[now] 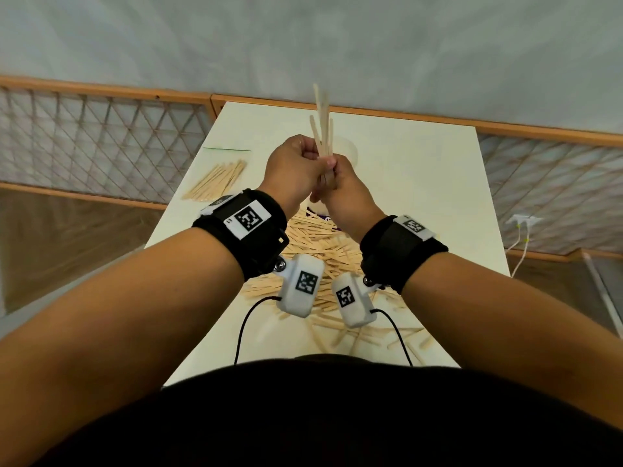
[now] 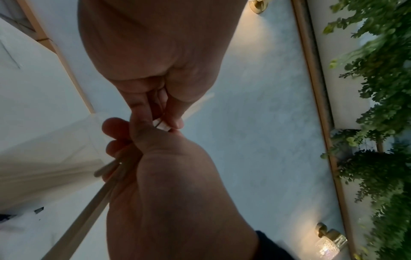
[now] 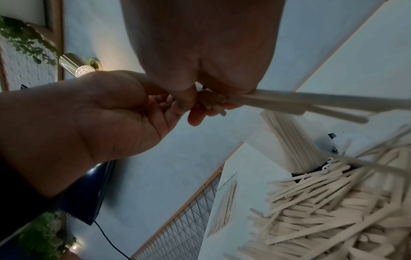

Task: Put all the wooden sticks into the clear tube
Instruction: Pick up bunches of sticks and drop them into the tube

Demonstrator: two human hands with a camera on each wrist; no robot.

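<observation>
Both hands are raised over the table and hold one bunch of wooden sticks (image 1: 322, 123) that points up and away from me. My left hand (image 1: 313, 156) curls round the bunch from the left. My right hand (image 1: 332, 168) grips it just below. In the right wrist view the held sticks (image 3: 300, 102) fan out to the right of my right hand (image 3: 211, 98). The clear tube (image 1: 349, 153) stands upright right behind the hands, mostly hidden by them, with sticks inside the tube (image 3: 286, 137). A big loose pile of sticks (image 1: 323, 251) lies under my wrists.
A smaller neat group of sticks (image 1: 219, 180) lies at the table's left edge, with a thin green strand (image 1: 227, 150) beyond it. The white table (image 1: 421, 183) is narrow. A wooden lattice railing (image 1: 101, 136) runs behind it. Camera cables hang by the near edge.
</observation>
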